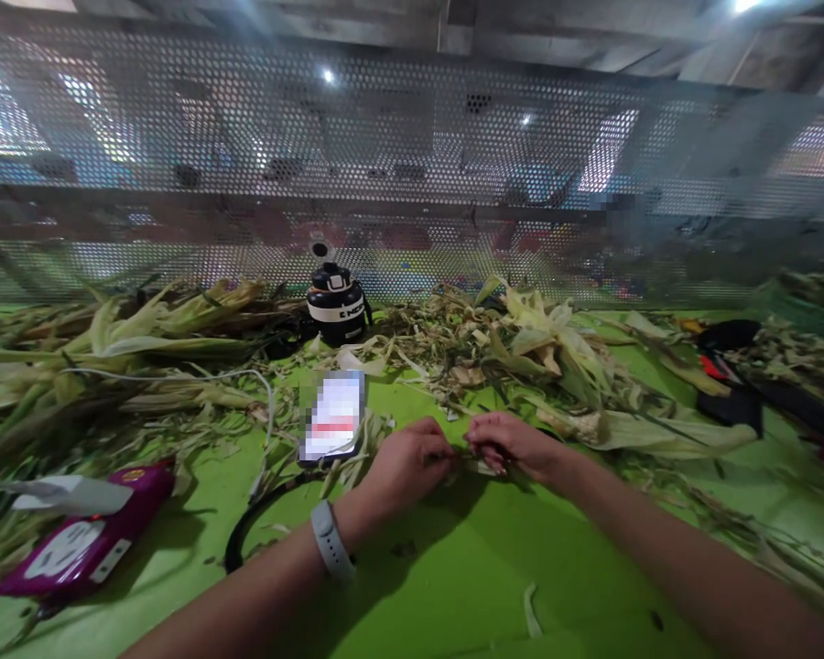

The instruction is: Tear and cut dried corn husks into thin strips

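Close together over the green table (481,567), my left hand (412,458) and my right hand (512,444) both have curled, pinched fingers. A thin pale scrap (479,468) shows at the fingertips, too small to name surely. Whatever each hand pinches is mostly hidden by the fingers. A grey band (330,542) circles my left wrist. Just beyond my left hand lies a phone (333,416) with its screen lit. To the right of my right hand is a partly husked corn cob (583,426) with pale husk leaves around it.
A black bottle (336,307) with its lid up stands at the back before a perforated metal panel (412,137). Corn husks (151,339) heap up on the left, more husks (542,329) behind my hands. A purple device (86,545) with a cable lies left; a green basket (803,311) stands right.
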Motion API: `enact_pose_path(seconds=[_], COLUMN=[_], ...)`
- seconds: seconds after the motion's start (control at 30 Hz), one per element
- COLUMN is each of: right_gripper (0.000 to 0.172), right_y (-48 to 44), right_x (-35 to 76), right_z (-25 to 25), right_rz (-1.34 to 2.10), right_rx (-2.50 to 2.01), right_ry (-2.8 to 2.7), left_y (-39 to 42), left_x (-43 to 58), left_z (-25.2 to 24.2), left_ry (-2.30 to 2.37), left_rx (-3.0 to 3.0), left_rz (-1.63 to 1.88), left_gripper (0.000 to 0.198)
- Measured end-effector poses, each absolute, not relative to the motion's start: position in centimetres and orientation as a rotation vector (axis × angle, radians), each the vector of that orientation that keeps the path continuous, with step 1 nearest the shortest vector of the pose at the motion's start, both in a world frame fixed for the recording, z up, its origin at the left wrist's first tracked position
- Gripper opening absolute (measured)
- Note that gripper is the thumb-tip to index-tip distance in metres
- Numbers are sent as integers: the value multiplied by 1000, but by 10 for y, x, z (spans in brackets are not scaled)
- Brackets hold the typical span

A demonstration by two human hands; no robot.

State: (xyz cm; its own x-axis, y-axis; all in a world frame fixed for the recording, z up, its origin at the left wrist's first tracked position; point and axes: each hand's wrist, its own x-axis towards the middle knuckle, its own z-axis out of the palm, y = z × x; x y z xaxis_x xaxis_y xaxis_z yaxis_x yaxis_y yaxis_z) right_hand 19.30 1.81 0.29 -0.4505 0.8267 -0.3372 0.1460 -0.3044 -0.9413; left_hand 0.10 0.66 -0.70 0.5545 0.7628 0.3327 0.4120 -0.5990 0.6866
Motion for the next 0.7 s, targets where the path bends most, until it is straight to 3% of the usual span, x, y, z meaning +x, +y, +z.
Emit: enact_pose_path(seconds=[0.37,0.5,0.7], right_gripper=[28,27,20], right_y=[16,15,14], right_x=[190,188,201], right_z=[-1,0,11], right_rz=[1737,1726,1613], right_rx=[-1296,-1313,-1326], right_ry=[-1398,-1486,-1738], left_y=[-3,-3,7], left_x=[0,1,2], left_z=[3,1,-3], left_ry=[689,585,923], left_rx=[2794,2442,1582], left_rz=[711,613,582], left_gripper=[21,23,20])
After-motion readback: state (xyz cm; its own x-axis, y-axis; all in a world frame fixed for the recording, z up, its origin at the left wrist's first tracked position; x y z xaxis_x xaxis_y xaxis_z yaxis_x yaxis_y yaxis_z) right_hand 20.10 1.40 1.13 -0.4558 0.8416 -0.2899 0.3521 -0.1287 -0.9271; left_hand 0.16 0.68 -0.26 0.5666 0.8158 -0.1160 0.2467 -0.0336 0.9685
